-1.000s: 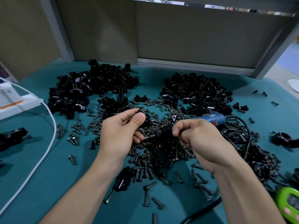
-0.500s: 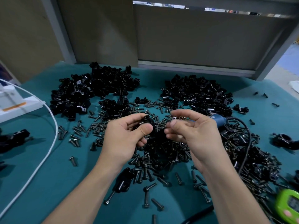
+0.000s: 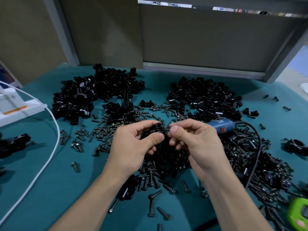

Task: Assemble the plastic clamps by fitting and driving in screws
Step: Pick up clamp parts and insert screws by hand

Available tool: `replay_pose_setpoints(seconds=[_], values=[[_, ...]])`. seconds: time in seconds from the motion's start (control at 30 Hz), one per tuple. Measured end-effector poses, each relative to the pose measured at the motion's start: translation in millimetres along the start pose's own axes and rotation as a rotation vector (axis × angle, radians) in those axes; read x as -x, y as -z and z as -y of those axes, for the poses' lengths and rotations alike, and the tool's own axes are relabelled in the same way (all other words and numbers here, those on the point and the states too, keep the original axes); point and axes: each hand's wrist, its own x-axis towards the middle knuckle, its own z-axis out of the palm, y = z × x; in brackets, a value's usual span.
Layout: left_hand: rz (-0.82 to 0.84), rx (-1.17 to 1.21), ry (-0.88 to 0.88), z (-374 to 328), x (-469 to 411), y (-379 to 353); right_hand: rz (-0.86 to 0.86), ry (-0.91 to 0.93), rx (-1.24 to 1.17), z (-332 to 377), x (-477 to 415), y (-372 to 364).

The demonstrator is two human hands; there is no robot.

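We are holding a black plastic clamp [image 3: 155,130] above the teal table [image 3: 41,180], over the scattered screws [image 3: 150,179]. Our left hand [image 3: 131,145] is gripping it between thumb and curled fingers. Our right hand [image 3: 195,142] is pinching its right end, possibly with a screw there, though the dark parts are blurring together. The blue electric screwdriver [image 3: 220,125] is lying just behind the right hand, among the screws.

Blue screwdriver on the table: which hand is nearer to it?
Right. The right hand is directly in front of the blue screwdriver, hiding its tip; the left hand is farther left, beyond the clamp held between them.
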Motion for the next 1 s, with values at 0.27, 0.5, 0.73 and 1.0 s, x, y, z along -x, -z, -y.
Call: replay_pose_setpoints(seconds=[0.27, 0.5, 0.73, 1.0], values=[[-0.033, -0.045, -0.039, 4, 2, 0, 0.019, 0.015, 0.095, -2, 0, 2], [-0.049, -0.125, -0.067, 7, 3, 2, 0.078, -0.02, 0.091, 1, 0, 3], [-0.039, -0.224, -0.09, 9, 2, 5, 0.081, 0.014, 0.381, 1, -3, 10], [-0.039, -0.424, -0.242, 5, 8, 5, 0.056, 0.055, 0.66, -4, -4, 11]])
